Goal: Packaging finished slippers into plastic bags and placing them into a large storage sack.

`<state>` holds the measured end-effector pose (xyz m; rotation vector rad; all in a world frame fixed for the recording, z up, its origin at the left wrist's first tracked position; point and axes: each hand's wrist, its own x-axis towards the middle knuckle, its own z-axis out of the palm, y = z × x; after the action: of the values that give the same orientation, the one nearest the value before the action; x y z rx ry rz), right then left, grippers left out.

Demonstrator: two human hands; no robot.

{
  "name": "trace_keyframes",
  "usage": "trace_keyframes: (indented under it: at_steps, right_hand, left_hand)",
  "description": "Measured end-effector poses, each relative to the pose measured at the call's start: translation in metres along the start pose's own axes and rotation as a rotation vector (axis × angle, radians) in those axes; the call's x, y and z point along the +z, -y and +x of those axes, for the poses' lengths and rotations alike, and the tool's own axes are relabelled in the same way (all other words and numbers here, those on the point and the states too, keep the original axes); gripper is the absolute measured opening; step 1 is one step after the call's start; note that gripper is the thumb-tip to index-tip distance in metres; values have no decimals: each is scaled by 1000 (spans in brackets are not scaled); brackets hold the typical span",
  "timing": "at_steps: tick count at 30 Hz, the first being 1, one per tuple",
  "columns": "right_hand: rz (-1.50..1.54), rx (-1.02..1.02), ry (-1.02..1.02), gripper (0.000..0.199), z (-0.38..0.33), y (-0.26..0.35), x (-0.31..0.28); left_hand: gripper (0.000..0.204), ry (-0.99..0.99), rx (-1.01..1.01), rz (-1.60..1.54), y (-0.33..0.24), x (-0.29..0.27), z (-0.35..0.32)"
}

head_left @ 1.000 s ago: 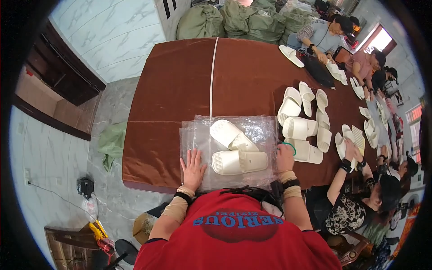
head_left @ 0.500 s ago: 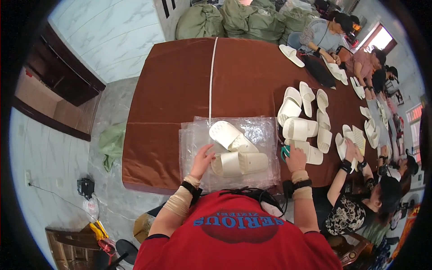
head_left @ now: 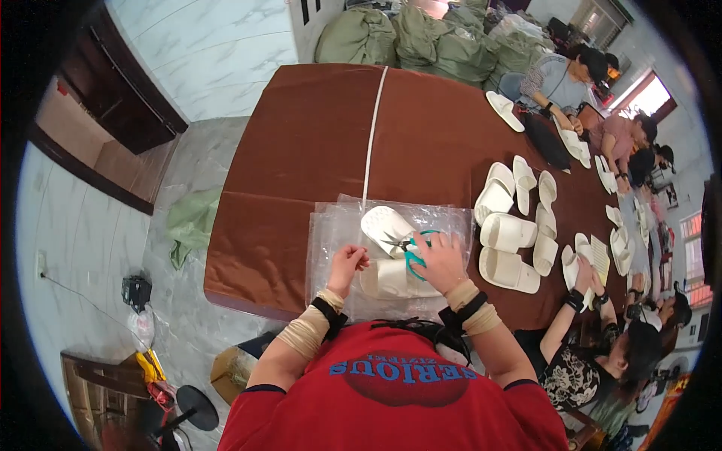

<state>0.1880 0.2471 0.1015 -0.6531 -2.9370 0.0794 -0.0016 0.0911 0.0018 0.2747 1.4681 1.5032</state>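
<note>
Two white slide slippers lie on a stack of clear plastic bags (head_left: 325,244) in front of me. The farther slipper (head_left: 382,225) is tilted, toe to the upper left. The nearer slipper (head_left: 382,276) lies sideways, partly under my right hand (head_left: 442,264). That hand is closed on scissors (head_left: 413,262) with teal handles; their blades point left over the farther slipper, slightly apart. My left hand (head_left: 348,267) hovers beside the nearer slipper's left end. Its fingers are curled with the tips together, and whether they hold anything is too small to see.
More white slippers (head_left: 508,231) lie to the right on the brown tablecloth (head_left: 301,143), which has a pale strip (head_left: 374,135). A co-worker (head_left: 579,357) handles a slipper at the right edge. Others sit farther along. Green sacks (head_left: 357,37) stand behind the table.
My right hand has brought the scissors left from beside the bags to over the slippers. The left hand's fingers have curled together. The view has shifted slightly.
</note>
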Motion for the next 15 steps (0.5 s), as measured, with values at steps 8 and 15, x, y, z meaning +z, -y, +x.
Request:
trace_keyframes:
  at_steps: [8, 15]
  right_hand:
    - [-57, -149, -23, 58, 38, 40, 8]
    - [50, -28, -65, 53, 37, 22, 8]
  left_hand:
    - [20, -12, 144, 46, -4, -1, -20]
    - [19, -49, 162, 94, -5, -24, -37]
